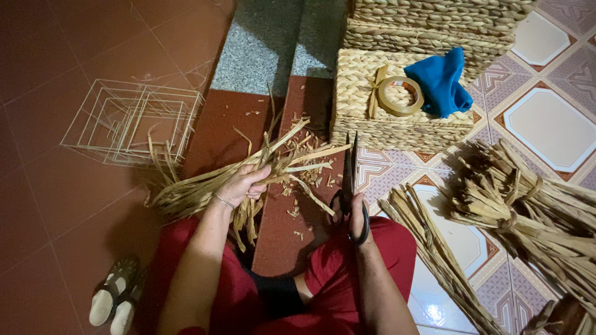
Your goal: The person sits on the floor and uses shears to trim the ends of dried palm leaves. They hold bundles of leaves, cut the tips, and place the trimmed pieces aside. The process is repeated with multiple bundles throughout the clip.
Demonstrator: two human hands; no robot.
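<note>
My left hand (243, 184) grips a bunch of dried straw strips (205, 186) whose ends fan out to the right and upward. My right hand (356, 211) holds black scissors (351, 180), blades pointing up and nearly closed, just right of the strip ends. Cut straw scraps (304, 180) lie on the dark red step between my hands. My knees in red trousers sit below both arms.
A woven basket (434, 133) bearing a tape roll (400, 96) and blue cloth (442, 80) stands ahead, more baskets behind it. Tied straw bundles (528, 211) lie at right on patterned tiles. Wire frames (130, 121) sit left; sandals (115, 298) at bottom left.
</note>
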